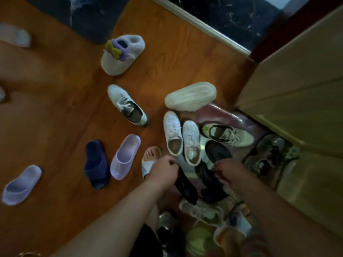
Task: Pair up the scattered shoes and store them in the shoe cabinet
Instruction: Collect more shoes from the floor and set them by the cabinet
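Two bare forearms are reaching in from the bottom of the frame. Left of centre, the left hand is curling its fingers round the rim of a black shoe; the right hand is pinching the edge of a second black shoe just beside it. Both dark shoes are blurring into each other, so their outlines are hard to separate. Below them, at the bottom edge, a heap of footwear is lying in shadow and is too smeared to sort.

Just above the hands a pair of white sneakers is standing side by side, touching. To their right a pale sneaker with dark lining is lying on a reddish mat, and above them an overturned pale sole is showing. A matching white sneaker is sitting alone at centre, with a fluffy grey slipper above it.

At lower left two lilac slides are lying well apart, a navy slide between them. A tan sandal is partly hidden behind the left hand.

Along the right edge the wooden shoe cabinet is cut off; its inside is not visible. At the upper left a blurred shape is unreadable.
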The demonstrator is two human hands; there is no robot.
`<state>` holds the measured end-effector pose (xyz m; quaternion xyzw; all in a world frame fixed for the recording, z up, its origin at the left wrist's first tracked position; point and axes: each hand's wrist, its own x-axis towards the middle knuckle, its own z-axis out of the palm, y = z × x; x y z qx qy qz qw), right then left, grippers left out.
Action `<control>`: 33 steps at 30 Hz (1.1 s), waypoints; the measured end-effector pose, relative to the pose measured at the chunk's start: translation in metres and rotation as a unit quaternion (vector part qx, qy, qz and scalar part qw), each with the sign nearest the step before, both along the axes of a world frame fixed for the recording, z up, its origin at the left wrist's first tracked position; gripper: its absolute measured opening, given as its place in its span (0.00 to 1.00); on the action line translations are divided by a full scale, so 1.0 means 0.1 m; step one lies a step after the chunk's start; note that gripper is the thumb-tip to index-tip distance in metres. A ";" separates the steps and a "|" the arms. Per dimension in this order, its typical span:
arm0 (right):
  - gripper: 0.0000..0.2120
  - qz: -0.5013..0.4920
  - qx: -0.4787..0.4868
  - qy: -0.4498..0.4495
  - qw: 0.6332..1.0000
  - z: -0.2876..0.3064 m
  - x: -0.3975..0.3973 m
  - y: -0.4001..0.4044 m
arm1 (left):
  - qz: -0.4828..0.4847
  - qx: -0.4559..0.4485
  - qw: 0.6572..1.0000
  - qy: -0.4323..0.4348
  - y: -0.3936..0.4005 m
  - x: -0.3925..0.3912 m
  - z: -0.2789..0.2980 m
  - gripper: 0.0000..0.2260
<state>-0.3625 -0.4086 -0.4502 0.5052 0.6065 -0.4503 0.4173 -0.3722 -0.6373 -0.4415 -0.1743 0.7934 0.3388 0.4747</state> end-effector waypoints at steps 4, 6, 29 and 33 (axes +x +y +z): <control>0.11 0.037 -0.030 0.041 0.998 -0.50 -0.72 -0.99 | -0.016 -0.088 0.996 0.018 -0.81 -0.61 -0.57 0.09; 0.11 0.009 -0.057 0.051 0.997 -0.67 -0.97 -1.41 | -0.037 -0.136 0.990 0.012 -1.12 -0.83 -0.86 0.15; 0.09 -0.005 0.020 0.007 1.000 -2.02 -0.67 -0.76 | -0.192 -0.081 0.977 -0.048 -1.32 -1.43 -2.36 0.12; 0.17 -0.176 0.020 0.099 0.979 -2.41 -1.46 -0.47 | -0.227 -0.151 0.962 0.009 -1.28 -1.50 -2.39 0.13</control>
